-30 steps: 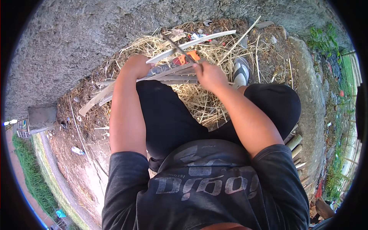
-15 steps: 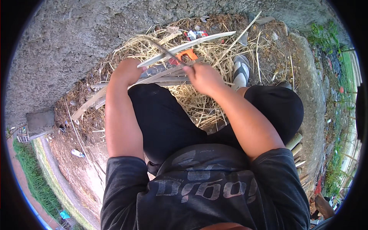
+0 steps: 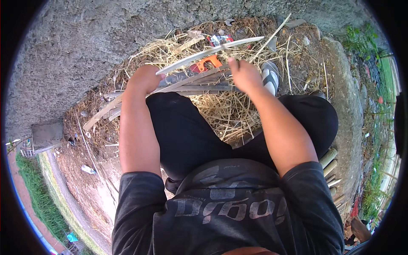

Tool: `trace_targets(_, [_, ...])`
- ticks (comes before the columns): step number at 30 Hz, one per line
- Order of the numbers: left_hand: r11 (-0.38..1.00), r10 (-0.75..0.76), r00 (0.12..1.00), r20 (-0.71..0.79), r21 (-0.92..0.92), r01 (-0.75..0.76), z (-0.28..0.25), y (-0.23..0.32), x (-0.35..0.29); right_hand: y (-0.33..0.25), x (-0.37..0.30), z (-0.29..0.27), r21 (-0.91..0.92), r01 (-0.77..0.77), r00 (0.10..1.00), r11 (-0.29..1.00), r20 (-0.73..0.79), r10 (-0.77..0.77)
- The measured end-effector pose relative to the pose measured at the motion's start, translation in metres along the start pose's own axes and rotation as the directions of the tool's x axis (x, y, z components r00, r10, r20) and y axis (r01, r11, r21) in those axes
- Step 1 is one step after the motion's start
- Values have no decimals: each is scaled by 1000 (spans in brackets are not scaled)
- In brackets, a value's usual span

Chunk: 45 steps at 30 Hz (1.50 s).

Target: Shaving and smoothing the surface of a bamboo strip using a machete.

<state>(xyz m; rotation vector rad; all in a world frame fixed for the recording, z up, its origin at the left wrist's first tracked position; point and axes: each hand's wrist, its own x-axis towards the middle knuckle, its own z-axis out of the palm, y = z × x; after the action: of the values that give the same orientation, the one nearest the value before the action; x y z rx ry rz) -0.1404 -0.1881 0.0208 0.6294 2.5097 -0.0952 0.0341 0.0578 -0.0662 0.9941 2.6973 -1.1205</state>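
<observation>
My left hand (image 3: 144,79) is closed around the near end of a pale, curved bamboo strip (image 3: 199,55), which reaches up and to the right. On the other side, my right hand (image 3: 246,75) is closed in a grip on a knife, whose dark blade is smeared and hardly shows now. That hand is apart from the strip, below its far end. Between my hands lies an orange saw handle (image 3: 209,63). Several long bamboo slats (image 3: 195,88) lie across the ground in front of my left knee, partly hidden by my left forearm.
Tangled shavings (image 3: 221,110) cover the ground between my legs and beyond. A rough grey wall (image 3: 85,55) rises ahead and to the left. My sandalled foot (image 3: 270,78) stands right of my right hand. Cut bamboo pieces (image 3: 328,159) lie beside my right thigh, near a stone ledge (image 3: 346,106).
My right hand has moved right with the knife, away from the left hand, and the blade no longer crosses the strip. My left hand and the strip have barely shifted.
</observation>
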Motion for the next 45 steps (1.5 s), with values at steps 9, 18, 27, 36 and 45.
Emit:
trace_targets(9, [997,54,993,-101,58,-49,1,0,-4,-9,-7,4,-85,63,990,994,130,-51])
trace_targets(18, [999,6,995,-100,52,-1,-3,11,-3,-8,-12,22,15,145,989,989,-28,-144])
trace_targets(27, [999,28,999,24,-27,-27,-2,5,-1,16,-4,18,-73,66,992,995,111,-58])
trace_targets(36, [994,60,997,-44,-87,-64,15,-12,7,31,4,21,-172,56,998,984,49,-48])
trace_targets(45, [999,32,999,-8,-27,-32,7,-6,13,33,-1,23,-11,-86,996,996,-22,86])
